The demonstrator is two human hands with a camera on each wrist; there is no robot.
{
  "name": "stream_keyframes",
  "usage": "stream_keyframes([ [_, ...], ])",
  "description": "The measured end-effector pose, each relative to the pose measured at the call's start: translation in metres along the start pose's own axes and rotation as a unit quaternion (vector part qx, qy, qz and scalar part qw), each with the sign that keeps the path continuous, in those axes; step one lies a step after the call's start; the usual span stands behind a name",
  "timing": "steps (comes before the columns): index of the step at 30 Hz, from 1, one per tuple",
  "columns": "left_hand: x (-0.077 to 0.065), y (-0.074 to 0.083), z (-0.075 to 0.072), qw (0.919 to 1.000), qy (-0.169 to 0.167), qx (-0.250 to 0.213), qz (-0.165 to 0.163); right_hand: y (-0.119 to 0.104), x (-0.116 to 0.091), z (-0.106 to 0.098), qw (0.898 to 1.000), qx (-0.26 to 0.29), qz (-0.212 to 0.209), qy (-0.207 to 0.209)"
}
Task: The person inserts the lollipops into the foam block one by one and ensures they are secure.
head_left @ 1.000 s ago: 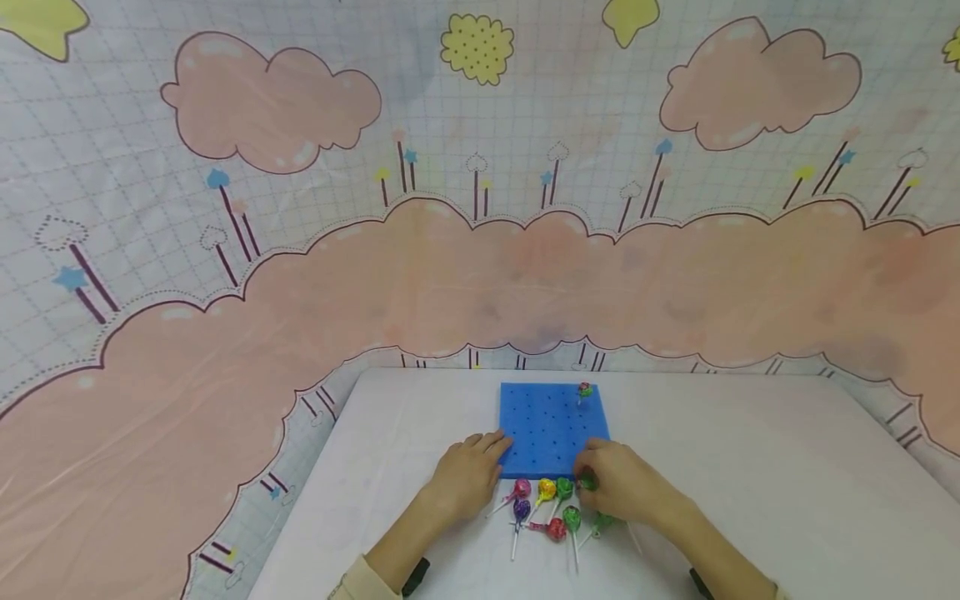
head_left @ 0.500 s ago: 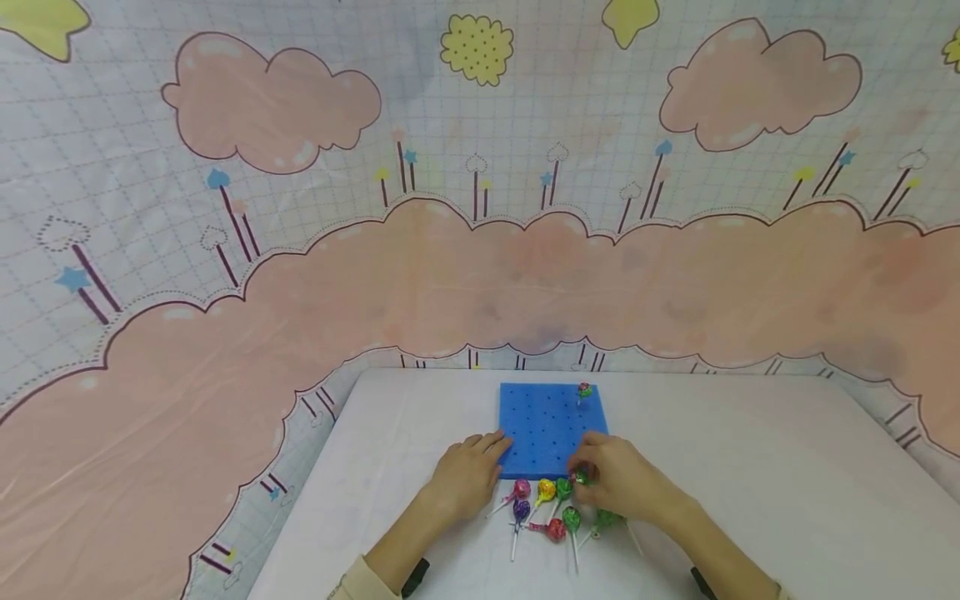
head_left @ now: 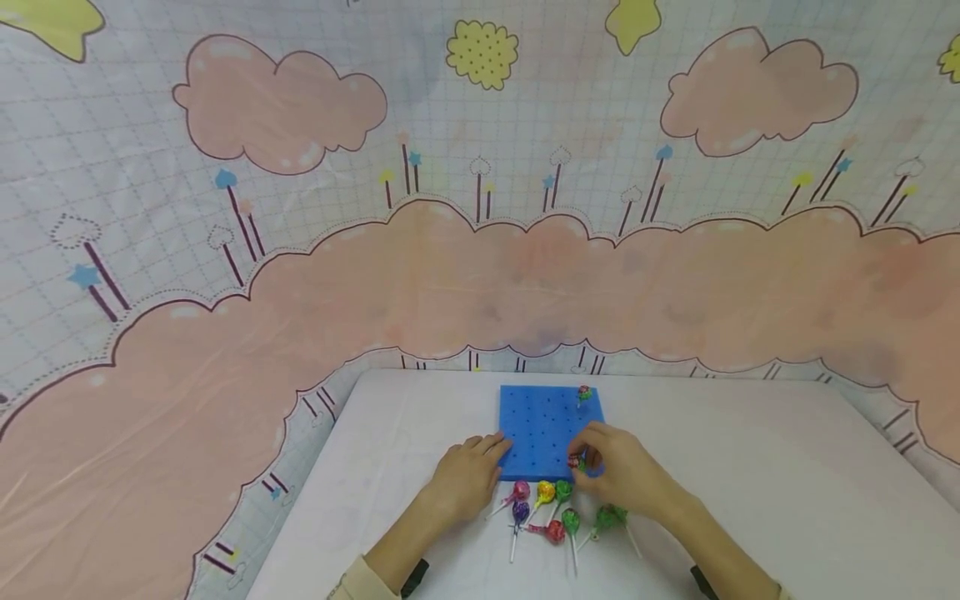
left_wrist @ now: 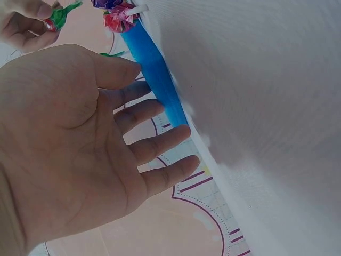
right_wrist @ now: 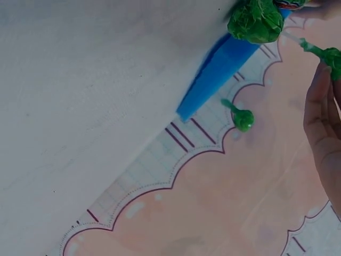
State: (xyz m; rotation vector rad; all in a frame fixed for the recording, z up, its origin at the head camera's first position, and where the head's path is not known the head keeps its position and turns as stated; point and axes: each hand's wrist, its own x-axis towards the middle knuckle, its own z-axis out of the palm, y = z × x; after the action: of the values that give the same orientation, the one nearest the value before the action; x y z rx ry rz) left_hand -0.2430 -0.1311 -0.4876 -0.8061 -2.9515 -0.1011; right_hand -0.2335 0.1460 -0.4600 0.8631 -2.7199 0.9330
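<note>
A square blue foam board (head_left: 536, 425) with rows of small holes lies on the table. My left hand (head_left: 467, 475) rests at its left edge, fingers extended, and in the left wrist view the palm (left_wrist: 69, 138) faces the camera. Over the board's front right corner, my right hand (head_left: 626, 471) pinches a green lollipop (head_left: 577, 462) with a red top. The right wrist view has that lollipop (right_wrist: 330, 60) at the fingertips, its white stick pointing toward the board. One lollipop (head_left: 584, 392) stands upright in the board's back right corner.
Several wrapped lollipops lie in front of the board: a pink one (head_left: 521, 492), a purple one (head_left: 520, 512), a yellow one (head_left: 546, 492), a red one (head_left: 555, 532) and green ones (head_left: 571, 522). A cartoon-printed curtain (head_left: 480, 283) hangs behind the white table (head_left: 720, 467).
My right hand has lifted the green lollipop from beside the board's front edge up over its front right corner. The left hand stays at the board's left edge.
</note>
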Motion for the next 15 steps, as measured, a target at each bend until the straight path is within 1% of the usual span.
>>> stream_keyframes([
  [3, -0.0013, -0.0007, -0.0004, 1.0, 0.001, -0.001, 0.003, -0.0003, 0.0011, -0.0023, 1.0, 0.021, 0.003, 0.008],
  [7, -0.0028, -0.0016, -0.0005, 0.9999, 0.006, -0.004, 0.007, 0.0012, 0.0031, -0.0036, 0.999, 0.039, -0.016, 0.029],
  [11, -0.0041, -0.0014, -0.0014, 0.9999, 0.005, -0.009, 0.006, 0.0035, 0.0058, -0.0025, 0.996, 0.046, -0.033, 0.063],
  [15, -0.0042, -0.0017, 0.0005, 1.0, 0.0, -0.001, 0.002, 0.0059, 0.0094, -0.0003, 0.992, 0.049, -0.047, 0.105],
])
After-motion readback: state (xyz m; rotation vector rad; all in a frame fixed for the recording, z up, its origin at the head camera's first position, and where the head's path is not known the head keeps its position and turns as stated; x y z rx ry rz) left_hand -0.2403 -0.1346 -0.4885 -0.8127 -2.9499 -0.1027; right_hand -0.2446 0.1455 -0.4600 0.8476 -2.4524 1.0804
